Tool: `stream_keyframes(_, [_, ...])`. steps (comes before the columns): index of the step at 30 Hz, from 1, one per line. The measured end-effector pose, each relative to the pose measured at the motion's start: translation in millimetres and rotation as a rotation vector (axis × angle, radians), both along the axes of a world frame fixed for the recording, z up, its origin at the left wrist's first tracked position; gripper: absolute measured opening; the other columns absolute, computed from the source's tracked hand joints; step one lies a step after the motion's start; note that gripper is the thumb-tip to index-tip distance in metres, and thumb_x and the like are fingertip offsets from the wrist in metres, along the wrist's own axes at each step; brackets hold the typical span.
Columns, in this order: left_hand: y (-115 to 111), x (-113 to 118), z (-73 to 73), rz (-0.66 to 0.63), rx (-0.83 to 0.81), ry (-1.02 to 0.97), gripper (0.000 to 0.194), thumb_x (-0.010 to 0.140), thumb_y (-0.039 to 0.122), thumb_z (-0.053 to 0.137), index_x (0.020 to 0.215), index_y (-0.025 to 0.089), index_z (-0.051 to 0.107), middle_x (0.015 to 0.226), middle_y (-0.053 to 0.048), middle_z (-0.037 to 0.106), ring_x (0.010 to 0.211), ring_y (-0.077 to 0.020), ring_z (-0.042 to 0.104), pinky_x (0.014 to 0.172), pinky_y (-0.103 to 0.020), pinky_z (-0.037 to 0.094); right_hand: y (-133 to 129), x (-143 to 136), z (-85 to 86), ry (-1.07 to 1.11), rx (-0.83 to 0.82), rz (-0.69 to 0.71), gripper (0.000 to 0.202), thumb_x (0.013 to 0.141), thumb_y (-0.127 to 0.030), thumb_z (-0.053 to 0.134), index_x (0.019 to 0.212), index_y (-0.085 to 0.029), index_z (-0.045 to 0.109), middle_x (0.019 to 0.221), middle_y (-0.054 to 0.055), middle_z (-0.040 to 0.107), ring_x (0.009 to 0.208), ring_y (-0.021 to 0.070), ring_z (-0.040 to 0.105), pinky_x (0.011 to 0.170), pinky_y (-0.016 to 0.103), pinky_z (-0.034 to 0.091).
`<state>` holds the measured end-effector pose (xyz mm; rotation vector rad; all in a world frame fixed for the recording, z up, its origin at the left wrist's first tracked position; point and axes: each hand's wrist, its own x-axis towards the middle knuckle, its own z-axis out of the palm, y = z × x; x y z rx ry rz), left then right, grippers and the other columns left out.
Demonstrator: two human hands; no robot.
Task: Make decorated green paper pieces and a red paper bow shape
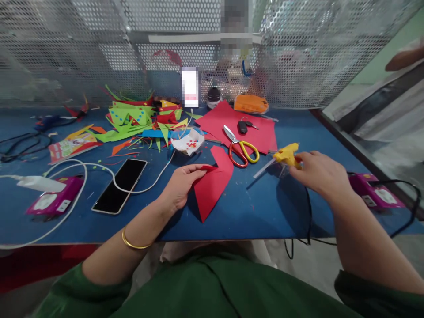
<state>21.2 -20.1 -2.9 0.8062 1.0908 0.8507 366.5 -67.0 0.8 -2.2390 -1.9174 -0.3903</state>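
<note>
My left hand (182, 183) pinches a folded piece of red paper (215, 185) by its upper left edge, just above the table. The paper's pointed end hangs toward me. Over on the right, my right hand (319, 170) is closed around a yellow glue gun (286, 154). Its nozzle side faces left, and a translucent stick (264, 168) lies by it. Between the hands and farther back, scissors (240, 148) with one red and one yellow handle rest partly on a large red paper sheet (218, 119).
A small bowl (187, 140) with tiny red bits stands behind the red piece. Green and coloured paper scraps (132, 119) pile up at back left. A dark phone (121, 185), a white cable and a purple power strip (56, 201) lie left; another purple strip (374, 192) sits right.
</note>
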Motion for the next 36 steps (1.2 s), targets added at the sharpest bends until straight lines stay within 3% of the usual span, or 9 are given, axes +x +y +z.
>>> stream_keyframes(5, [4.8, -0.9, 5.2, -0.060, -0.003, -0.013, 0.016, 0.076, 0.015, 0.072, 0.086, 0.022, 0.082, 0.088, -0.006, 0.080, 0.072, -0.0145, 0.070, 0.069, -0.026, 0.054, 8.1, 2.5, -6.2, -0.011, 0.008, 0.065, 0.023, 0.065, -0.023, 0.074, 0.066, -0.027, 0.051, 0.068, 0.009, 0.054, 0.064, 0.0260, 0.053, 0.057, 0.040, 0.033])
stream_keyframes(9, [7.3, -4.7, 4.6, -0.066, 0.023, -0.048, 0.014, 0.076, 0.019, 0.075, 0.087, 0.021, 0.082, 0.085, -0.005, 0.080, 0.068, -0.0121, 0.068, 0.066, -0.023, 0.051, 0.1, 0.2, 7.9, 0.048, 0.040, -0.033, 0.019, 0.075, -0.033, 0.067, 0.070, -0.029, 0.049, 0.067, 0.008, 0.054, 0.062, 0.0275, 0.055, 0.054, 0.039, 0.034])
stream_keyframes(12, [7.2, -5.8, 2.2, -0.072, 0.065, -0.082, 0.015, 0.075, 0.024, 0.077, 0.088, 0.019, 0.082, 0.081, -0.005, 0.079, 0.067, -0.0119, 0.067, 0.065, -0.022, 0.049, -12.6, -8.3, 20.3, 0.264, 0.184, -0.052, 0.013, 0.080, -0.042, 0.063, 0.077, -0.030, 0.057, 0.069, 0.005, 0.058, 0.061, 0.0269, 0.058, 0.052, 0.036, 0.035])
stream_keyframes(14, [6.5, -5.5, 0.8, -0.076, 0.083, -0.099, 0.019, 0.074, 0.028, 0.080, 0.089, 0.017, 0.082, 0.077, -0.006, 0.079, 0.068, -0.0128, 0.067, 0.066, -0.022, 0.049, -20.3, -27.4, 28.1, 0.554, 0.247, 0.083, 0.019, 0.084, -0.048, 0.060, 0.084, -0.030, 0.064, 0.075, 0.006, 0.066, 0.068, 0.0273, 0.063, 0.055, 0.037, 0.043])
stream_keyframes(16, [6.1, -5.4, -0.4, -0.067, 0.091, -0.118, 0.023, 0.072, 0.031, 0.082, 0.088, 0.015, 0.082, 0.075, -0.006, 0.078, 0.068, -0.0131, 0.067, 0.067, -0.022, 0.049, -24.6, -57.2, 33.5, 0.815, 0.234, 0.265, 0.019, 0.091, -0.044, 0.059, 0.096, -0.029, 0.069, 0.095, 0.006, 0.073, 0.084, 0.0253, 0.069, 0.063, 0.035, 0.052])
stream_keyframes(20, [7.0, -8.5, -3.8, -0.029, 0.105, -0.157, 0.020, 0.072, 0.031, 0.083, 0.084, 0.016, 0.081, 0.076, -0.005, 0.078, 0.066, -0.0109, 0.066, 0.067, -0.021, 0.048, -20.4, -119.0, 31.0, 1.004, 0.067, 0.623, 0.015, 0.095, -0.031, 0.059, 0.104, -0.026, 0.069, 0.096, 0.004, 0.076, 0.089, 0.0205, 0.073, 0.067, 0.028, 0.058])
stream_keyframes(24, [7.7, -13.1, -5.7, -0.008, 0.121, -0.163, 0.012, 0.076, 0.026, 0.080, 0.084, 0.017, 0.081, 0.078, -0.003, 0.078, 0.065, -0.0091, 0.066, 0.066, -0.019, 0.048, -8.6, -143.6, 18.7, 0.830, -0.001, 0.740, 0.013, 0.094, -0.032, 0.062, 0.103, -0.023, 0.064, 0.087, 0.003, 0.072, 0.081, 0.0196, 0.073, 0.066, 0.027, 0.057])
stream_keyframes(30, [7.1, -14.1, 1.0, -0.020, 0.082, -0.135, 0.009, 0.084, 0.018, 0.071, 0.084, 0.017, 0.079, 0.076, -0.002, 0.078, 0.063, -0.0086, 0.066, 0.065, -0.019, 0.049, -4.2, -141.2, 7.4, 0.598, 0.064, 0.829, 0.012, 0.096, -0.033, 0.056, 0.101, -0.023, 0.056, 0.080, 0.001, 0.068, 0.061, 0.0136, 0.067, 0.055, 0.023, 0.051])
stream_keyframes(36, [7.9, -13.5, 1.2, -0.012, 0.062, -0.114, 0.015, 0.086, 0.016, 0.066, 0.094, 0.018, 0.079, 0.084, -0.003, 0.079, 0.068, -0.0094, 0.068, 0.070, -0.021, 0.052, -1.6, -139.3, -1.2, 0.427, 0.106, 0.851, 0.016, 0.096, -0.031, 0.057, 0.107, -0.021, 0.053, 0.097, 0.007, 0.069, 0.076, 0.0161, 0.071, 0.062, 0.023, 0.053])
